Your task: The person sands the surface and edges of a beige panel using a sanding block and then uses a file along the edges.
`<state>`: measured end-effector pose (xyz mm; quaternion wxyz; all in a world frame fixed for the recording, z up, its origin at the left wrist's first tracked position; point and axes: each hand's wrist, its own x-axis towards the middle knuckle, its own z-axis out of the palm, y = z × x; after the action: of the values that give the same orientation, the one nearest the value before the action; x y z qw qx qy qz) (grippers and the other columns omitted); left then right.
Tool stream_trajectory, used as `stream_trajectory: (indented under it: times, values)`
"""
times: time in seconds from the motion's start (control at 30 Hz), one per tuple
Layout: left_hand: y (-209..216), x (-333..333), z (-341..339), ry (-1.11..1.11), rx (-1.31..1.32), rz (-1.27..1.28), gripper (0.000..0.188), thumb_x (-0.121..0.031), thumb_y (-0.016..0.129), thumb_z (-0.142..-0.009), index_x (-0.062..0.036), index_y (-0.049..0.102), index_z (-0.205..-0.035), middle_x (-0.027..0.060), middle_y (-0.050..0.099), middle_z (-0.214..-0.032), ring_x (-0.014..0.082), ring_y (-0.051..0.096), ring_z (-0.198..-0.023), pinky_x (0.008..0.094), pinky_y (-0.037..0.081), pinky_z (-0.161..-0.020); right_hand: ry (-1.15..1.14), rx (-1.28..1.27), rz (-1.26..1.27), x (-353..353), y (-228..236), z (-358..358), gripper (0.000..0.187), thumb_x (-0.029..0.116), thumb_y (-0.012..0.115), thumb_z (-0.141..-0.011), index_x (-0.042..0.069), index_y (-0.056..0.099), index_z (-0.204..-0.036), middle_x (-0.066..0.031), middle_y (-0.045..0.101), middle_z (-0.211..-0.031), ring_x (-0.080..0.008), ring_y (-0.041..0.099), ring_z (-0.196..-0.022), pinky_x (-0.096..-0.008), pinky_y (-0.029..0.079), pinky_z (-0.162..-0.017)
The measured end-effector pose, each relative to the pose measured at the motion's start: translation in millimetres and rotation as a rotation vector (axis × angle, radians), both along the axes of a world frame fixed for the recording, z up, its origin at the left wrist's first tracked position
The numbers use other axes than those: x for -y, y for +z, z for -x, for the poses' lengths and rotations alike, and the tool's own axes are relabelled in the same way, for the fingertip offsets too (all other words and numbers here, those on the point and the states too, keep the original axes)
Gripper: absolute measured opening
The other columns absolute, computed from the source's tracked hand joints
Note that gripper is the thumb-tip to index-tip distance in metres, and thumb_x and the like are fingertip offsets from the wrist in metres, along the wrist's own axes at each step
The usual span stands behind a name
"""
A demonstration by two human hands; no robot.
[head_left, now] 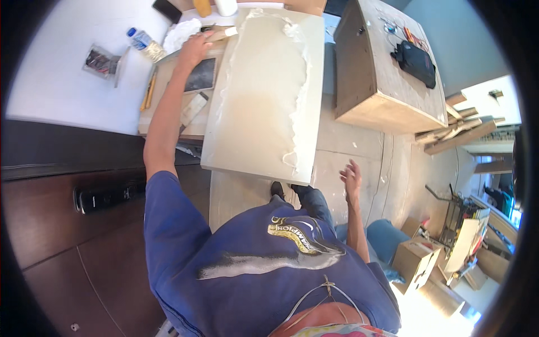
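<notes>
Pale slab [264, 101] with white paste [291, 28] along edges: left of wooden cabinet [390, 106]. Left hand [195, 50] farther left — fingers at pale-tipped tool [224, 34], can't tell if gripping. Right hand [352, 178] near side of cabinet — fingers loosely parted, released.

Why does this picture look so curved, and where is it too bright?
Head view: the wide fisheye lens bends straight edges near the dark rim; glare whites out the area below the cardboard box; the pale board shows its ragged white smears clearly.
</notes>
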<state>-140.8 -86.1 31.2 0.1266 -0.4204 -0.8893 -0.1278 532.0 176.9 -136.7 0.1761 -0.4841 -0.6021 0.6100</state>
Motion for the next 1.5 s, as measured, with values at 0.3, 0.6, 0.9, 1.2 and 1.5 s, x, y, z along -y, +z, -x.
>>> stream_trajectory:
  times: [0.3, 0.6, 0.9, 1.2, 1.5]
  values:
    - [103, -74, -220, -0.55, -0.136, -0.211, 0.038, -0.018, 0.066, -0.096, -0.0231, 0.068, -0.134, 0.0072, 0.072, -0.114, 0.0299, 0.066, -0.112, 0.0449, 0.052, -0.102, 0.166, -0.392, -0.004, -39, 152, 127, 0.056, 0.045, 0.057, -0.109, 0.005, 0.055, -0.149, -0.0132, 0.066, -0.131, -0.022, 0.067, -0.11, -0.0362, 0.055, -0.095]
    - [79, -101, -424, -1.012, -0.294, -0.156, 0.036, -0.013, 0.062, -0.088, -0.0298, 0.074, -0.118, -0.0058, 0.068, -0.114, 0.0169, 0.062, -0.115, 0.0448, 0.043, -0.112, 0.823, -0.621, 0.799, 15, 248, 162, 0.064, 0.052, 0.047, -0.11, 0.007, 0.049, -0.155, -0.0106, 0.068, -0.123, -0.0216, 0.069, -0.107, -0.0387, 0.059, -0.096]
    - [46, -91, -545, -0.915, 0.461, -0.472, 0.044, -0.01, 0.072, -0.09, -0.0136, 0.061, -0.132, 0.0114, 0.059, -0.138, 0.0336, 0.056, -0.129, 0.0511, 0.042, -0.112, 0.23, -0.793, 0.581, -22, 153, 34, 0.045, 0.031, 0.042, -0.114, 0.004, 0.05, -0.149, -0.0029, 0.06, -0.085, -0.0118, 0.058, -0.072, -0.0303, 0.054, -0.067]
    - [-21, -175, -614, -0.453, 1.56, -0.819, 0.042, -0.016, 0.058, -0.108, -0.0028, 0.032, -0.138, 0.0128, 0.059, -0.105, 0.01, 0.063, -0.077, 0.0263, 0.051, -0.057, 0.393, -0.404, 0.335, -23, 172, -25, 0.055, 0.042, 0.046, -0.112, -0.003, 0.052, -0.144, -0.013, 0.073, -0.114, -0.0158, 0.065, -0.078, -0.0301, 0.057, -0.068]
    - [-45, -239, -624, -0.274, 1.269, -0.706, 0.055, -0.015, 0.057, -0.109, -0.0049, 0.026, -0.153, 0.0246, 0.05, -0.145, 0.0283, 0.065, -0.12, 0.0381, 0.055, -0.096, -0.224, -0.243, -0.598, -283, 187, -7, 0.027, 0.025, 0.055, -0.108, -0.002, 0.057, -0.111, -0.0161, 0.066, -0.08, -0.0294, 0.066, -0.065, -0.0429, 0.052, -0.064]
